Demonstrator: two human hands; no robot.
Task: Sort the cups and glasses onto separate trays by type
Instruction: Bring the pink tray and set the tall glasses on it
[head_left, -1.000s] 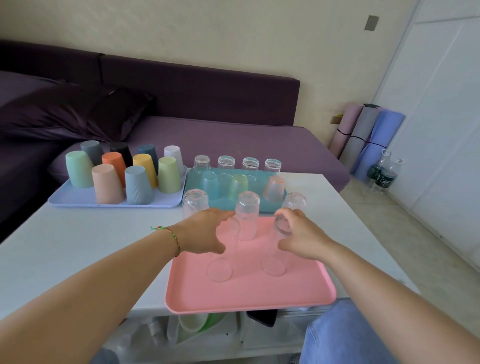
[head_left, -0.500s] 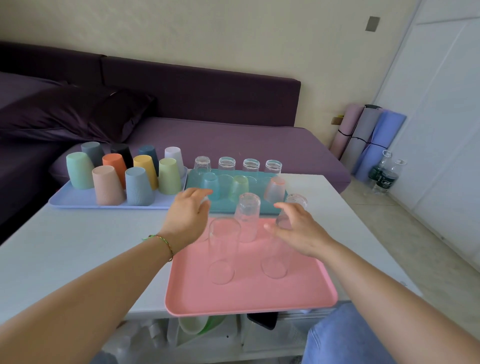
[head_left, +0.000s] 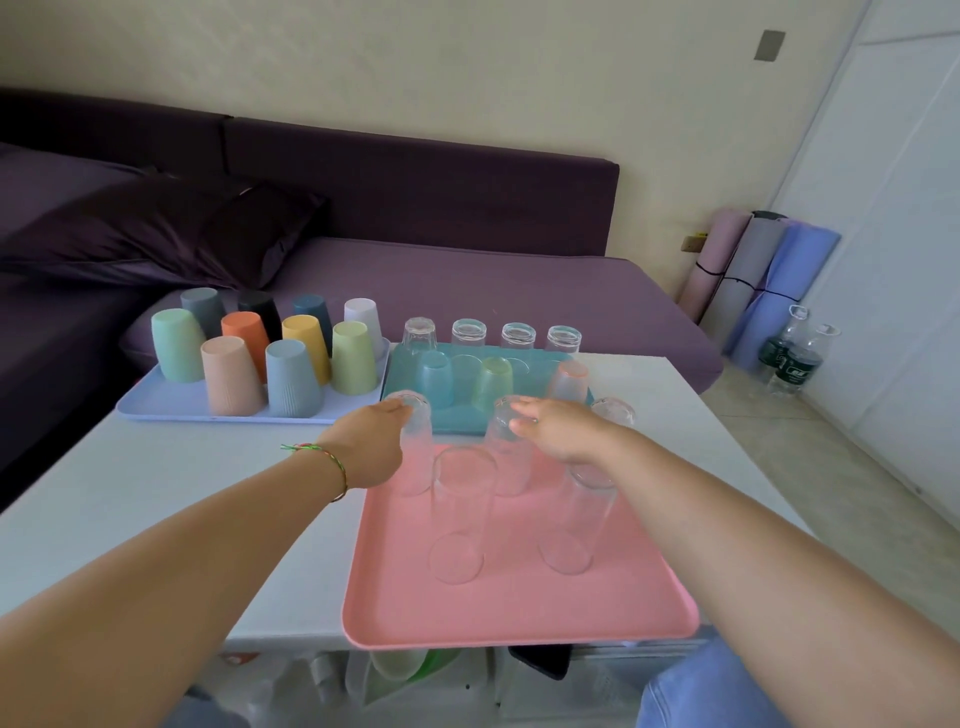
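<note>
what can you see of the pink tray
The pink tray is a rectangle with rounded corners and a low raised rim, seemingly plastic. It lies flat at the near edge of the white table. Five tall clear glasses stand on it, three far, two near. The left hand and right hand are up at the far glasses, off the tray.

Beyond your worktop (head_left: 156, 483) runs a purple sofa (head_left: 467, 291), with a dark pillow (head_left: 171, 234) lying at its left end. To your right, three rolled mats (head_left: 748, 275), pink, grey and blue, lean against the wall. Two water bottles (head_left: 800, 364) stand on the tiled floor (head_left: 831, 467) just beside them. A grey switch plate (head_left: 769, 45) sits high on the wall.
</note>
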